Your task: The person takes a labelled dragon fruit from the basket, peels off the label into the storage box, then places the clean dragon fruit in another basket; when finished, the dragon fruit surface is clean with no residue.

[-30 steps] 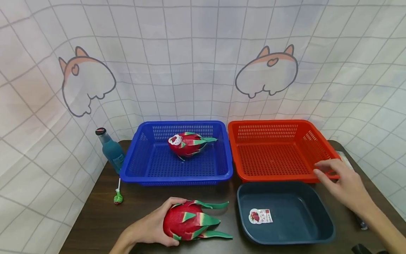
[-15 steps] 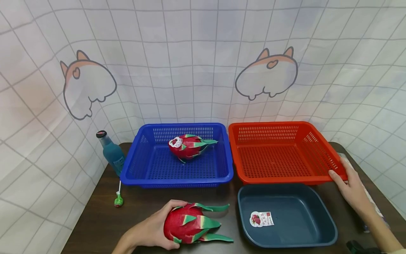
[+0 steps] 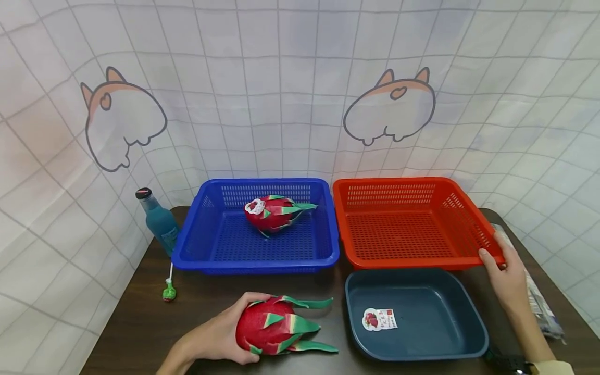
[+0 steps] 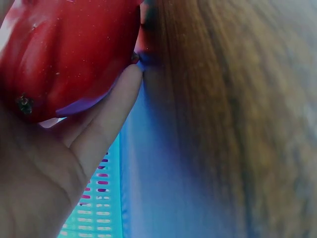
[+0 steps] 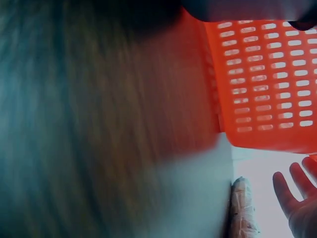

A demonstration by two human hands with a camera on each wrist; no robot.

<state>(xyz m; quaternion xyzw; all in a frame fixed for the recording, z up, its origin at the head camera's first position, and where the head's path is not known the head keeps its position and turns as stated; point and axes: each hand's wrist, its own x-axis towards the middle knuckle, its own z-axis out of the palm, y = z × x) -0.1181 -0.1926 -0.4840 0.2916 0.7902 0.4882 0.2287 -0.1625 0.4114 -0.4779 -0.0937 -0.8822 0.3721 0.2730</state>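
Observation:
In the head view my left hand (image 3: 227, 328) grips a large red dragon fruit (image 3: 264, 327) with green leaf tips pointing right, thumb at the near side and fingers over the far side. The left wrist view shows the fruit's red skin (image 4: 74, 54) against the palm. My right hand (image 3: 508, 273) holds the front right corner of the red basket (image 3: 417, 261), thumb at the front rim and fingers along the right side. Its fingers (image 5: 285, 191) show by the rim in the right wrist view. A second dragon fruit (image 3: 274, 213) lies in the blue basket (image 3: 258, 263).
A dark blue tray (image 3: 417, 352) with a fruit sticker (image 3: 379, 319) stands before the red basket. At left are a blue bottle (image 3: 161, 221) and a green lollipop (image 3: 169, 291). A wrapped package (image 3: 539, 302) lies right of the right forearm. A grid-patterned curtain (image 3: 300, 104) hangs behind.
My right hand has moved from over the red basket's front rim to its front right corner and taken hold there. The left hand keeps its grip on the dragon fruit in the same place.

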